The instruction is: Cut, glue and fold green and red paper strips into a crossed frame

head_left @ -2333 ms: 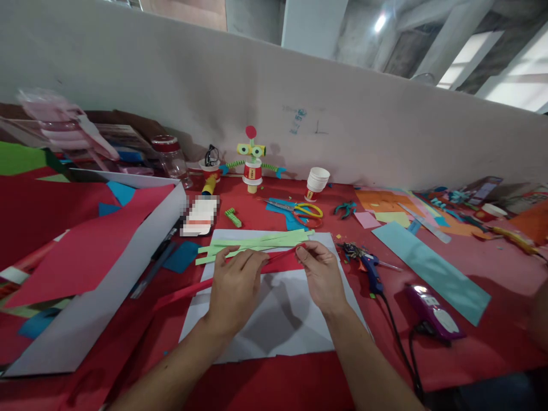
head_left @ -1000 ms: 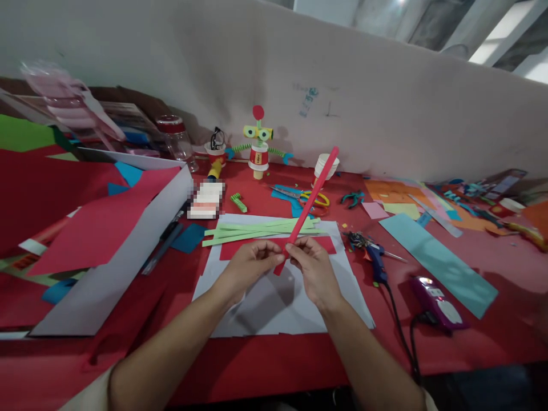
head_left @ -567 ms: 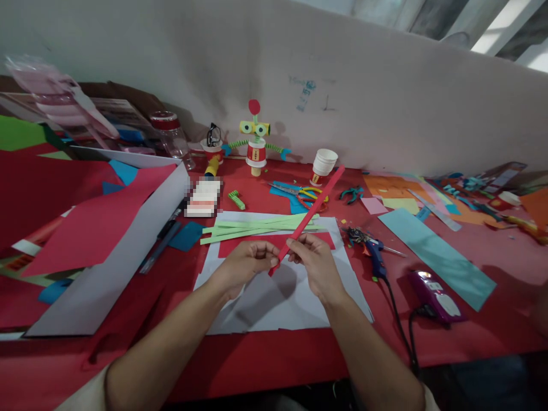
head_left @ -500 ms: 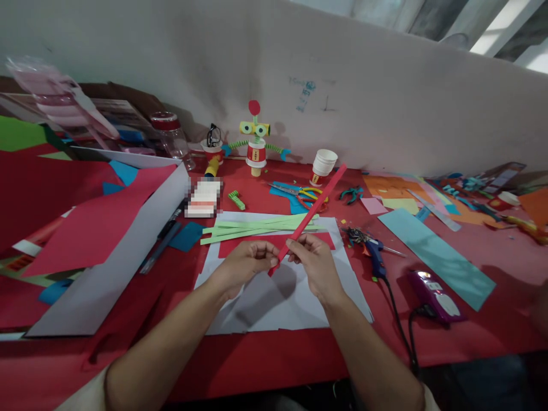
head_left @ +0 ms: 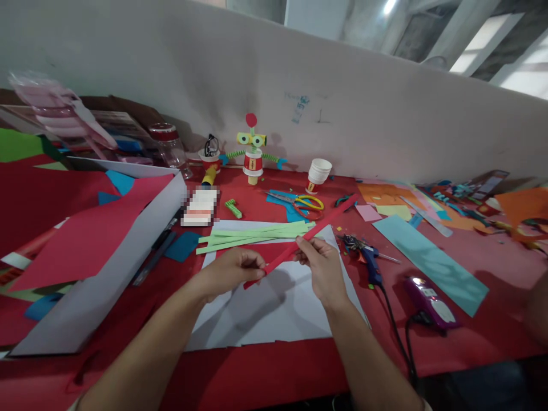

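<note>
A long red paper strip (head_left: 280,260) runs slantwise between my hands, its far end up to the right. My left hand (head_left: 233,271) pinches it near its lower end, and my right hand (head_left: 320,267) grips it around the middle with thumb on top. Below lie white paper sheets (head_left: 274,319). Several light green paper strips (head_left: 252,234) rest across their back edge, and a red paper piece (head_left: 274,251) lies partly hidden behind my hands. Past them stands a paper-cup robot figure (head_left: 253,162) with green folded arms and a red disc on top.
Scissors (head_left: 295,200) and stacked paper cups (head_left: 319,174) stand behind the sheets. On the right are a glue gun (head_left: 371,264), a purple power socket (head_left: 432,302) and a turquoise paper sheet (head_left: 432,262). A white box (head_left: 98,285) holding coloured paper occupies the left.
My hands have moved apart along the red strip, the left one toward its lower end. The strip now lies at a flatter slant. The view has shifted slightly.
</note>
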### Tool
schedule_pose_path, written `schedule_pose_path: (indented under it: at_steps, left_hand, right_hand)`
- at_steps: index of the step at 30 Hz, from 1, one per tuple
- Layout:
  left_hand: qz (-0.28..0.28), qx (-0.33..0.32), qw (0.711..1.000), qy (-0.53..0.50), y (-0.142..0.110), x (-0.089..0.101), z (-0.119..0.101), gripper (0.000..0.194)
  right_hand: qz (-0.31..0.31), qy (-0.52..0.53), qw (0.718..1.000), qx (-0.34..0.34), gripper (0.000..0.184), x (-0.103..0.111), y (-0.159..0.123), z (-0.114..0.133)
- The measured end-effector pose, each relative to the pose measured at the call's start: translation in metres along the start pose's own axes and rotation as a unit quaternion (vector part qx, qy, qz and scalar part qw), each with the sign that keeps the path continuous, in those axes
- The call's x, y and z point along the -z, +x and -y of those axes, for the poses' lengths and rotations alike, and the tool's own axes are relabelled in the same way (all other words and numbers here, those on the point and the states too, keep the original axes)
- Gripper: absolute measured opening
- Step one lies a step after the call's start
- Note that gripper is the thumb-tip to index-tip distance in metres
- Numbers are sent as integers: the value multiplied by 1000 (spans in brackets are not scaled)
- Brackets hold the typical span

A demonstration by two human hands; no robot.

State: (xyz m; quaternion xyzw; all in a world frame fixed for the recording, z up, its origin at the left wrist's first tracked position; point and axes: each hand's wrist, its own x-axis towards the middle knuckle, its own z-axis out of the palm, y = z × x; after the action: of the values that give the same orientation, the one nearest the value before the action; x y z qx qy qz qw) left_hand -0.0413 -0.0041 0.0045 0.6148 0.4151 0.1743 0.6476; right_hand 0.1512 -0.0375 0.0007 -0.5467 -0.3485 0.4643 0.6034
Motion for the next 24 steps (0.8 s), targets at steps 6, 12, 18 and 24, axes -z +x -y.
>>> schedule_pose_path:
  at_steps: [6,12,18,24]
  left_hand:
    - [30,37,992,116,-11,25,2,10]
    - [-56,-64,994,65,-1,1,-2,21]
    - [-34,0,997,67,-6,17,1,19]
    - [-32,-21,997,71,-4,15,3,16]
  right_hand:
    - [-41,24,999,-11,26,1,2,0]
    - [-3,11,1000,-21,27,-20,-9,-14]
    - [-52,45,997,-17,25,-3,0,-2]
    - [-83,59,995,9,23,6,4,3]
